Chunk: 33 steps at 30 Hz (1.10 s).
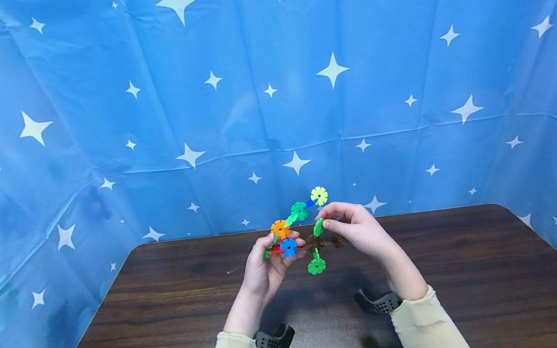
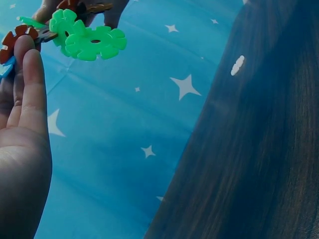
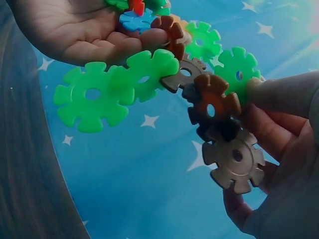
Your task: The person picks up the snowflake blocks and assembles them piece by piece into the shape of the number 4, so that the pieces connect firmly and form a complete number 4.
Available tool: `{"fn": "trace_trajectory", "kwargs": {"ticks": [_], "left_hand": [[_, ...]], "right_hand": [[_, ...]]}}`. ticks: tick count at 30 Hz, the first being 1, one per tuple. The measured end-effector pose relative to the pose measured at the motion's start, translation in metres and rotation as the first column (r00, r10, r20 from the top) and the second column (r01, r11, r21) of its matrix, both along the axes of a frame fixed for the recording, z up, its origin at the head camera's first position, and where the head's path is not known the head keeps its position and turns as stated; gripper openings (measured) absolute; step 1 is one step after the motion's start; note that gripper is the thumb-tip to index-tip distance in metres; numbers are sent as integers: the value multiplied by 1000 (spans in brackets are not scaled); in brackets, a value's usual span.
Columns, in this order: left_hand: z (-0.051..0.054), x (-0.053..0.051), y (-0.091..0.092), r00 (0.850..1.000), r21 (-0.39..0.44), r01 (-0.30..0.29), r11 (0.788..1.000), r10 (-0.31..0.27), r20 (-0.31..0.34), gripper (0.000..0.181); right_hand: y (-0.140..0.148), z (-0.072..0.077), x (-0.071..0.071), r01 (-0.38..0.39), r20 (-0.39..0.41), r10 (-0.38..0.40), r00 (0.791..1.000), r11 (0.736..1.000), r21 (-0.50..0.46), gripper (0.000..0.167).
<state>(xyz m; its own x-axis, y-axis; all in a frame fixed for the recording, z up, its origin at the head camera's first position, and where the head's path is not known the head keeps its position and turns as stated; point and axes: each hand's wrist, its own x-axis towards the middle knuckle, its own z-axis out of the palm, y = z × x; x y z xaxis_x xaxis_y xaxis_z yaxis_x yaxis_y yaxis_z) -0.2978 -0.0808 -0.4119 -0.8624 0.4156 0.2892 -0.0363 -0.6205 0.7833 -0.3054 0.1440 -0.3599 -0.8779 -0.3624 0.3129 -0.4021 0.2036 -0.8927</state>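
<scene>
Between both hands, above the table, is a chain of notched plastic discs slotted together. My left hand (image 1: pixel 266 269) holds its left part, around the orange disc (image 1: pixel 280 229) and the blue disc (image 1: pixel 289 247). With thumb and fingers, my right hand (image 1: pixel 360 229) pinches a green disc (image 3: pixel 238 74) next to brown discs (image 3: pixel 212 105). In the right wrist view, that green disc seems to touch the chain; whether it is slotted in, I cannot tell. A yellow disc (image 1: pixel 319 196) tops the upper branch, and another green disc (image 1: pixel 316 266) hangs at the lower end.
The dark wooden table (image 1: pixel 171 316) lies under both hands. Behind it hangs a blue curtain (image 1: pixel 381 93) with white stars. A small white shape (image 2: pixel 238 65) shows on the table in the left wrist view. Each wrist wears a black band (image 1: pixel 275 339).
</scene>
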Motion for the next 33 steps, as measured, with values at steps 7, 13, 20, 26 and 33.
{"fn": "trace_trajectory", "kwargs": {"ticks": [7, 13, 20, 26, 33], "left_hand": [[0, 0, 1, 1000, -2, 23, 1000, -23, -14, 37], [0, 0, 1, 999, 0, 41, 999, -41, -20, 36], [-1, 0, 1, 998, 7, 63, 998, -63, -30, 38], [-2, 0, 1, 997, -3, 67, 998, -67, -27, 37], [-2, -1, 1, 1000, 16, 25, 1000, -26, 6, 36]], "right_hand": [[-1, -1, -1, 10, -29, -10, 1000, 1000, -2, 15], [-1, -2, -3, -8, -17, 8, 1000, 1000, -3, 19], [0, -5, -5, -71, -17, 71, 997, 997, -12, 16], [-2, -5, -4, -74, -41, 75, 996, 997, 29, 17], [-1, -5, 2, -26, -150, 43, 988, 993, 112, 23]]}}
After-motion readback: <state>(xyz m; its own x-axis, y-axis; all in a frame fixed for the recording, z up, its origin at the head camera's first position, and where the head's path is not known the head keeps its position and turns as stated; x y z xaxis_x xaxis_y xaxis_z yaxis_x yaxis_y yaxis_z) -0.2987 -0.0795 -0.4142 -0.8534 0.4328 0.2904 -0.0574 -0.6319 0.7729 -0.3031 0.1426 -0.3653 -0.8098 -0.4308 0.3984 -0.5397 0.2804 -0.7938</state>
